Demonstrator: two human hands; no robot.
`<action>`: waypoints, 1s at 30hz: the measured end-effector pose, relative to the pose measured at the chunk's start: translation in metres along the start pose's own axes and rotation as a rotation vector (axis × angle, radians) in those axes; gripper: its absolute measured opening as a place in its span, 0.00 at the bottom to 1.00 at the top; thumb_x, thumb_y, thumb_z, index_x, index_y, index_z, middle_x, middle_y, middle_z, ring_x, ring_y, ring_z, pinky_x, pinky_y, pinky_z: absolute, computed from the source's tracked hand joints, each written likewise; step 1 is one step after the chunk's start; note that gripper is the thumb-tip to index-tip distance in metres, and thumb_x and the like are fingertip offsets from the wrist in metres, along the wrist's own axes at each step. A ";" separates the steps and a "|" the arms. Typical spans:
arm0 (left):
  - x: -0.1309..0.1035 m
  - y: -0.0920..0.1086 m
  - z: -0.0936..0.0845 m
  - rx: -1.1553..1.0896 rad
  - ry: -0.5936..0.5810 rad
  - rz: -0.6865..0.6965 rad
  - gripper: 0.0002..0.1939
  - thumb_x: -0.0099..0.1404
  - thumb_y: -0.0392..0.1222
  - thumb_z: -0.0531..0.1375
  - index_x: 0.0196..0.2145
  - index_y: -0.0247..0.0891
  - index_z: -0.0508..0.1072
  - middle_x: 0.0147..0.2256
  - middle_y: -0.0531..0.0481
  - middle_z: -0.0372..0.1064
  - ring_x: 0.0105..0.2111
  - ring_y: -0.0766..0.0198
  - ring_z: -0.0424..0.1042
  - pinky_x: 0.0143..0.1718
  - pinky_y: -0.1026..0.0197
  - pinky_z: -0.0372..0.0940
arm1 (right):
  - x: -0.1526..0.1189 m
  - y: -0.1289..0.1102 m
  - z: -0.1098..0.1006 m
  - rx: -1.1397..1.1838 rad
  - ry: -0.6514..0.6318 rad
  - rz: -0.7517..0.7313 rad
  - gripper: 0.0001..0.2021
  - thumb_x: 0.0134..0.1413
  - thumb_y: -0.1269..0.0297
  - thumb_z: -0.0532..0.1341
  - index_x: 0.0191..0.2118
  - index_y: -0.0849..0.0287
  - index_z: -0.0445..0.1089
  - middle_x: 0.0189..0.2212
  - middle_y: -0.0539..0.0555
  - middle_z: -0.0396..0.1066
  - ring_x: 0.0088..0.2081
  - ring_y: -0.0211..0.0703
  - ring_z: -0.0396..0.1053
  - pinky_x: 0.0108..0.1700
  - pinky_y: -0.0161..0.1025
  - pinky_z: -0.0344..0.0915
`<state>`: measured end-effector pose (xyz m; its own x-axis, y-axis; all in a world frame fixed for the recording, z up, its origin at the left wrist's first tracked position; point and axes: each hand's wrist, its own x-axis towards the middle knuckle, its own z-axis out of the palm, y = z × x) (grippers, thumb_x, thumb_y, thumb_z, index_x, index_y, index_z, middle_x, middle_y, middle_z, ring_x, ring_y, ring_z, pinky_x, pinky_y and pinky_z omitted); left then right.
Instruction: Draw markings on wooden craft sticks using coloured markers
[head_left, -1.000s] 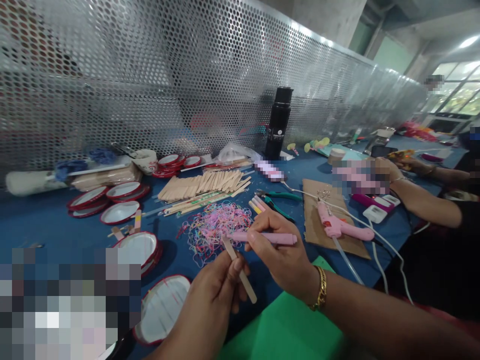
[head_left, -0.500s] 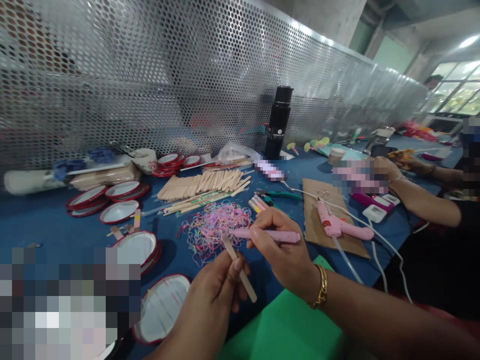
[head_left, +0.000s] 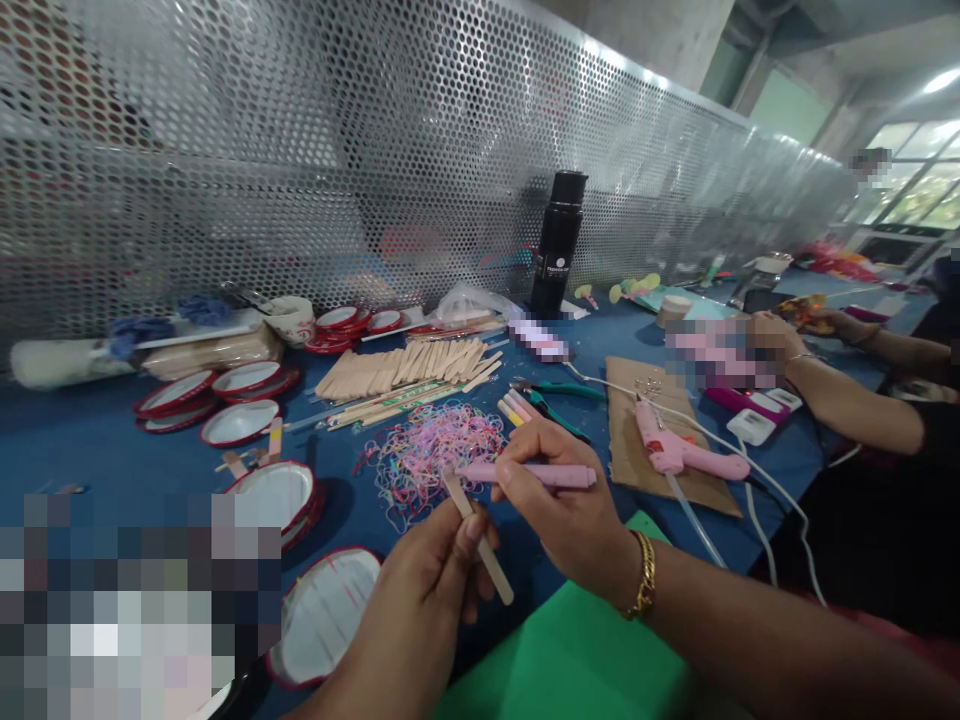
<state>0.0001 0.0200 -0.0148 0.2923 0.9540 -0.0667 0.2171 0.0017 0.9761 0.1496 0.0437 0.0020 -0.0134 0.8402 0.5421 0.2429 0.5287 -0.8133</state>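
Note:
Between the thumb and fingers of my left hand (head_left: 439, 565) is a flat wooden craft stick (head_left: 487, 560), tilted with its upper end away from me. My right hand (head_left: 559, 500), with a gold bracelet at the wrist, grips a pink marker (head_left: 555, 474) like a pen. The marker's tip is at the stick's upper end; whether it touches cannot be made out. Just beyond the hands lies a tangled heap of coloured rubber bands (head_left: 435, 450). More markers (head_left: 516, 406) lie behind my right hand, beside teal-handled pliers (head_left: 559, 405).
Craft sticks (head_left: 405, 365) lie in a pile at the back. Red-rimmed lids (head_left: 330, 610) stand on the left. A pink glue gun (head_left: 675, 450) rests on cardboard (head_left: 626, 430), with cables running rightward. A black bottle (head_left: 556, 245) stands by the perforated screen. Another person's hand (head_left: 776, 340) is at right.
The marker and my right hand have shifted very slightly to the left along the stick's end. My left hand keeps the stick in place. The co-worker's hands have moved a little.

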 end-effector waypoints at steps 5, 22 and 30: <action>-0.001 0.000 0.000 0.001 -0.001 0.004 0.20 0.68 0.55 0.50 0.27 0.39 0.67 0.20 0.55 0.64 0.18 0.69 0.60 0.20 0.68 0.56 | 0.001 0.002 0.000 0.007 0.009 -0.010 0.08 0.55 0.68 0.58 0.26 0.57 0.65 0.23 0.48 0.67 0.29 0.38 0.64 0.37 0.39 0.62; -0.001 0.001 0.000 -0.017 0.020 -0.018 0.19 0.68 0.55 0.51 0.29 0.39 0.68 0.20 0.55 0.64 0.18 0.68 0.60 0.20 0.67 0.56 | 0.002 0.000 0.000 -0.020 0.024 0.001 0.08 0.55 0.69 0.57 0.25 0.57 0.65 0.23 0.48 0.67 0.28 0.38 0.64 0.35 0.39 0.63; -0.002 0.000 0.000 -0.018 0.020 -0.013 0.19 0.68 0.55 0.51 0.27 0.39 0.67 0.20 0.56 0.63 0.18 0.68 0.60 0.19 0.67 0.55 | 0.000 0.000 0.000 0.001 -0.007 -0.007 0.07 0.54 0.71 0.57 0.26 0.57 0.64 0.22 0.48 0.67 0.28 0.37 0.64 0.35 0.38 0.62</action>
<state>0.0000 0.0183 -0.0145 0.2706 0.9597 -0.0756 0.2036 0.0197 0.9789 0.1500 0.0433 0.0023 -0.0220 0.8375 0.5460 0.2414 0.5345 -0.8100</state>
